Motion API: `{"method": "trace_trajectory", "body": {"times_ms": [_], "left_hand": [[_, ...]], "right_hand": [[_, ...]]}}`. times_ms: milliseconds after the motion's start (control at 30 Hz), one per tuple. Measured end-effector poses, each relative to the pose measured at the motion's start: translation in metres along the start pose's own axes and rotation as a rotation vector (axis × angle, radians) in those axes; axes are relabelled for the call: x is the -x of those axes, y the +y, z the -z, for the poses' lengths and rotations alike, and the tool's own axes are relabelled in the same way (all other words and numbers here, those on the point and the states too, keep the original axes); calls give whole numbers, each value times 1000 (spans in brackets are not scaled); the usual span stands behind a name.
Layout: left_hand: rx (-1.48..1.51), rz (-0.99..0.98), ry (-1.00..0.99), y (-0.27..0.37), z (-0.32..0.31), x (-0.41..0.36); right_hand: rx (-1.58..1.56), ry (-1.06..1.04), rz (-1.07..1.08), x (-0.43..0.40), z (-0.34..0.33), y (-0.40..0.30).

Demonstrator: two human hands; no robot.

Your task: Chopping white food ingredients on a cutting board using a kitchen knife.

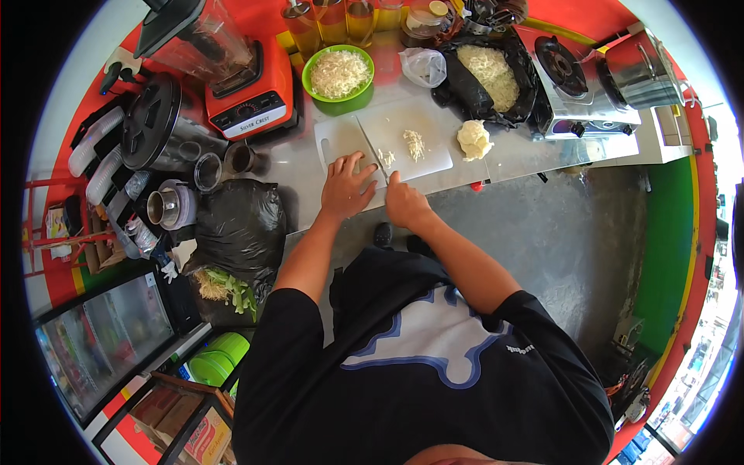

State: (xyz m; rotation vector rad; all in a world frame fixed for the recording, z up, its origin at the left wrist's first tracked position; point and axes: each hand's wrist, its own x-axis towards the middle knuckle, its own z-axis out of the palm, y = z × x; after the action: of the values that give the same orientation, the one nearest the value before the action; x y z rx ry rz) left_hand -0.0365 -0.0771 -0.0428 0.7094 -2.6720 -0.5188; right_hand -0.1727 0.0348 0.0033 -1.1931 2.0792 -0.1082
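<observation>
A white plastic cutting board (430,122) lies on the metal counter before me. My right hand (406,200) grips the handle of a kitchen knife (369,144), whose long blade lies across the board. Flat near the board's front left edge, my left hand (349,186) has its fingers spread just left of the blade, with nothing visible in it. Pale shreds (414,145) sit in a small heap right of the knife, with a few more beside the blade. A pale, uneven lump (475,140) rests on the counter right of the board.
A green bowl (338,100) of shreds stands behind the board. Behind to the right are a clear plastic bag (424,67), an open black bag (465,87) of shreds and a gas stove (587,87). A red blender (253,87) and a full black bag (241,224) stand left.
</observation>
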Motion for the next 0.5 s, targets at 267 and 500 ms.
{"method": "trace_trajectory", "body": {"times_ms": [267, 500], "left_hand": [[-1, -9, 2, -1, -4, 1], [4, 21, 13, -1, -2, 2]], "right_hand": [[31, 42, 5, -13, 2, -1], [45, -9, -20, -3, 7, -3]]}}
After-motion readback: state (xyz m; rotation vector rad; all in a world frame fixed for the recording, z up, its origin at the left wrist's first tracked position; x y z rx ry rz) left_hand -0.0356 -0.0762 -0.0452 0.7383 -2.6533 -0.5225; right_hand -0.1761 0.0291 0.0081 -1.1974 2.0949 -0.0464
